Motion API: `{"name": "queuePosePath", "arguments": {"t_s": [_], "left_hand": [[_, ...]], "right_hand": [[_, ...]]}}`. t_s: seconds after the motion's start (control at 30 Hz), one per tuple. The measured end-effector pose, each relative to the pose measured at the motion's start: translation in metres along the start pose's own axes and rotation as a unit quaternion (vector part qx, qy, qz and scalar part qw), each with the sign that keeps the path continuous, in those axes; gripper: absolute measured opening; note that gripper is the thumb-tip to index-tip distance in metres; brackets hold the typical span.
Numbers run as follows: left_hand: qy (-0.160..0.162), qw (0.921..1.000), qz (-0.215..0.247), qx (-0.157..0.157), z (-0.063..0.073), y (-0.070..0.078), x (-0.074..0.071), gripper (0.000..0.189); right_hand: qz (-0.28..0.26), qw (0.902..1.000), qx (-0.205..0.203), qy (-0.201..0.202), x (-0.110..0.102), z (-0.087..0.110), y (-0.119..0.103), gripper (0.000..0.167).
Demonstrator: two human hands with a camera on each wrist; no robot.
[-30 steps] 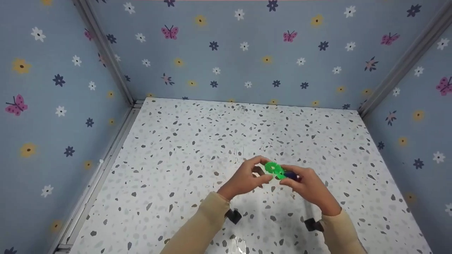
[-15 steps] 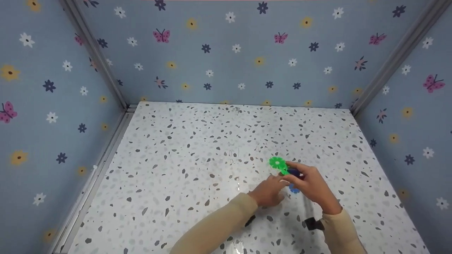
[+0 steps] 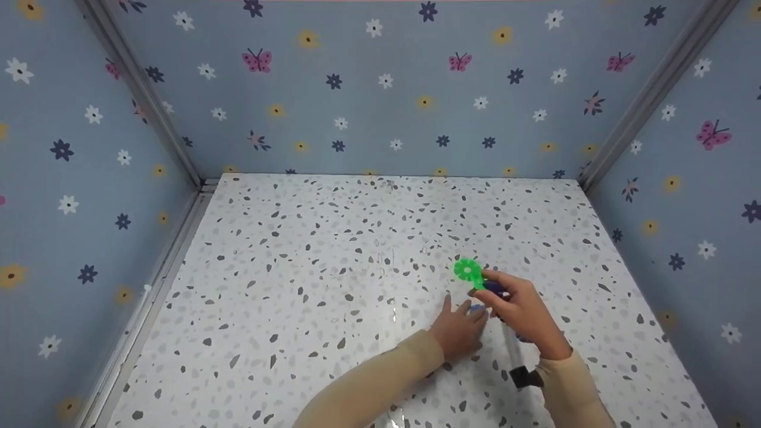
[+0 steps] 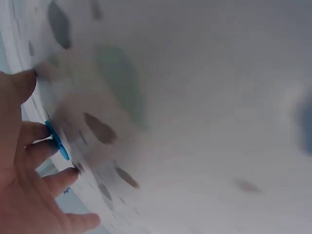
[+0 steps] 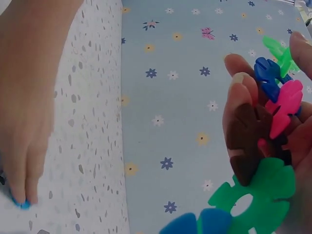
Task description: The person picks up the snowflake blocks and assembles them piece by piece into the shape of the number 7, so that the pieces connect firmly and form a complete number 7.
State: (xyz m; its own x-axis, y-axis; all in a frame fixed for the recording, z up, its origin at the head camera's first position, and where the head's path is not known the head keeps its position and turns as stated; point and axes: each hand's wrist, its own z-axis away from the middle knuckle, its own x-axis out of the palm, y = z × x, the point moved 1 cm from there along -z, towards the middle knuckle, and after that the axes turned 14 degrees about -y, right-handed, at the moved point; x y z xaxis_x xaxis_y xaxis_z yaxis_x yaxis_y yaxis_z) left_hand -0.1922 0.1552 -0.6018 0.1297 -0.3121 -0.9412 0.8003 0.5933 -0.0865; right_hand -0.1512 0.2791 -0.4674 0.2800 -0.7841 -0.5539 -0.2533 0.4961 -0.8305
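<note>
My right hand (image 3: 526, 306) holds a chain of interlocking snowflake discs, raised above the table. In the head view a bright green disc (image 3: 467, 270) sticks out past its fingertips, with a dark blue disc (image 3: 493, 288) in the grip. The right wrist view shows more of the chain: a pink disc (image 5: 287, 105), a brown disc (image 5: 249, 141), a green disc (image 5: 270, 195) and a blue disc (image 5: 200, 224). On the table, my left hand (image 3: 459, 330) touches a loose blue disc (image 4: 57, 140) with extended fingertips, thumb apart. Its fingers partly cover that disc.
The white speckled tabletop (image 3: 285, 249) spreads around both hands. Blue flower-patterned panels (image 3: 380, 89) enclose it at the back and both sides, with metal rails at the corners. A dark wrist-camera mount (image 3: 523, 376) sits at my right wrist.
My left hand has come away from the green disc at the chain's end, down to the table, and its fingers now cover part of the loose blue disc. The right hand keeps its hold.
</note>
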Motion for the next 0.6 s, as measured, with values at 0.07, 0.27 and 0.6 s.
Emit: {"name": "queuePosePath", "arguments": {"t_s": [0.07,0.27,0.6], "left_hand": [[0.021,0.9996,-0.013,-0.013,0.004,-0.008,0.004,0.046],[0.036,0.9981,0.016,-0.047,0.017,-0.041,0.017,0.038],[0.04,0.9809,0.082,-0.172,0.053,-0.113,0.044,0.043]], "right_hand": [[-0.008,0.9999,-0.005,-0.004,0.0,-0.001,0.001,0.043],[-0.04,0.9989,-0.021,-0.013,0.002,-0.004,0.0,0.043],[-0.05,0.9981,-0.035,-0.01,0.011,-0.008,-0.002,0.041]]}}
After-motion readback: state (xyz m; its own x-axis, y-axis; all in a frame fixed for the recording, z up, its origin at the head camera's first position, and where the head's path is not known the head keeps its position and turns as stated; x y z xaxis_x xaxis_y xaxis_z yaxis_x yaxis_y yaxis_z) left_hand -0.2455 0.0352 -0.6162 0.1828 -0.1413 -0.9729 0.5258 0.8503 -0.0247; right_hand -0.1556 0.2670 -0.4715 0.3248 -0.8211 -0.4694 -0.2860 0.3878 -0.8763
